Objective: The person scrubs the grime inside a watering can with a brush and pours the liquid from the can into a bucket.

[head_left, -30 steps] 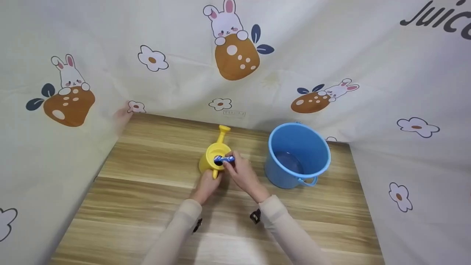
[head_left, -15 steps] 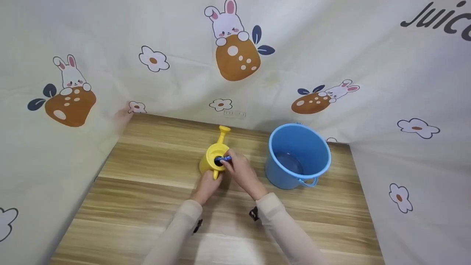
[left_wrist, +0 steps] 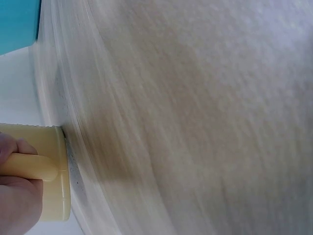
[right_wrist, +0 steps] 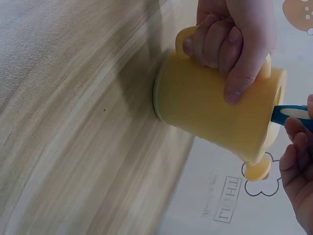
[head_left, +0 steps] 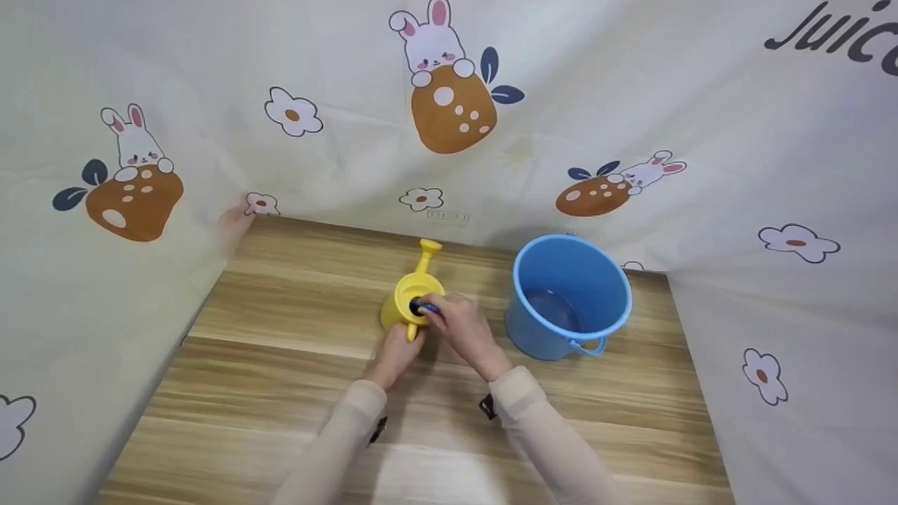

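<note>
Near back right corner of surface: 1 blue bucket, right of right hand. Beyond back edge: printed fabric. Upright near back edge, left of bucket: yellow watering can, opening partly obscured by right hand. Gripped by left hand, fingers curled round handle. Pinched in right hand at opening: blue object.

Stretches flat as a wood-grain surface, banded in pale and darker brown from side to side in the head view, with a bright sheen at the near middle. Shows a small dark speck in the right wrist view. Carries 2 things: a yellow watering can, upright toward the far edge, and a blue bucket, apart from it and close to the far right corner. Takes a soft shadow beside the watering can's base.
</note>
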`<control>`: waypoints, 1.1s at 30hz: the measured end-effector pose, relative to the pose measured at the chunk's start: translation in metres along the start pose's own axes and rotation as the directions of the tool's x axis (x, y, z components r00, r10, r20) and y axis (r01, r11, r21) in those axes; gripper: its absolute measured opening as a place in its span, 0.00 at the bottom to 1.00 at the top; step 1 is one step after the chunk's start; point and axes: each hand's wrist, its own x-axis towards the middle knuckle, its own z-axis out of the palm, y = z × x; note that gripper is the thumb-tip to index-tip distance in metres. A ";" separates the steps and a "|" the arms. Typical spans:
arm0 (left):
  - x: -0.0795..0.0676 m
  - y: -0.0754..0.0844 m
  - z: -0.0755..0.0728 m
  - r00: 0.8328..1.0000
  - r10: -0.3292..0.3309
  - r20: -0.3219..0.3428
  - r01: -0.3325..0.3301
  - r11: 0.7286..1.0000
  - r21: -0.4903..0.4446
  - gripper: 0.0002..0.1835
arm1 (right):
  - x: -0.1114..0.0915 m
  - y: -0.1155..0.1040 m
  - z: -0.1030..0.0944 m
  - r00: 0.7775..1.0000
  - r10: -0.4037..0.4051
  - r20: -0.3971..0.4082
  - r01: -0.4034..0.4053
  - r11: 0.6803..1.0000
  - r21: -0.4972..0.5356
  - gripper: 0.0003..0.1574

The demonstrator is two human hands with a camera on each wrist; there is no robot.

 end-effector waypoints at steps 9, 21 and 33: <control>0.001 0.001 -0.001 0.998 -0.048 0.033 0.049 0.998 -0.039 0.13 | -0.001 -0.004 -0.006 0.995 -0.069 -0.066 0.065 0.996 -0.058 0.09; 0.001 0.002 -0.001 0.999 -0.031 0.025 0.032 0.999 -0.025 0.11 | 0.003 -0.015 -0.013 0.989 -0.105 -0.105 0.098 0.993 -0.069 0.08; 0.001 0.004 -0.002 0.999 -0.012 0.032 0.012 1.000 0.003 0.10 | 0.002 -0.007 -0.006 0.987 -0.120 -0.111 0.107 0.988 -0.115 0.05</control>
